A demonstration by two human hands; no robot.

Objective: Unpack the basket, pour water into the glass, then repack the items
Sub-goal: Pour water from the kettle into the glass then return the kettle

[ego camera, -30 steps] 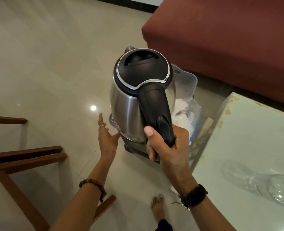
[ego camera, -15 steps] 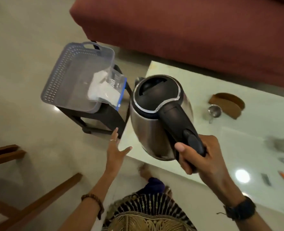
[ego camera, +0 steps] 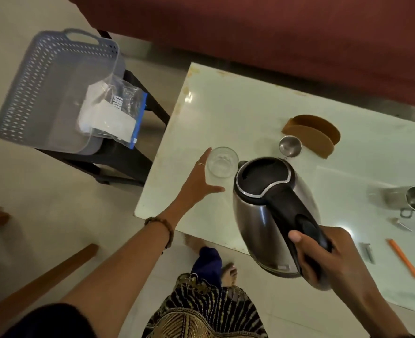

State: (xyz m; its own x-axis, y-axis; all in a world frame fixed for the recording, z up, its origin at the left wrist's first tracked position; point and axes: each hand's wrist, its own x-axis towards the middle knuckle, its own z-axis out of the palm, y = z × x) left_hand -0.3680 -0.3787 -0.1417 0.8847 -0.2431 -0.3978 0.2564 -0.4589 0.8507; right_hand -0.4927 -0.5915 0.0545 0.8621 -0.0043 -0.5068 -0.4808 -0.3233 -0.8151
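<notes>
Kettle brought over the glass, ready for pouring.

In the head view, the right hand was closed around the handle of the steel kettle, held above the white table; the left hand was spread, fingers touching the side of the empty clear glass, which stood upright near the table corner; the spout was just beside its rim; a too quick tilt could probably send water past the glass, or the kettle could knock it; the basket stood on a stool to the left, with a plastic bag inside.
</notes>
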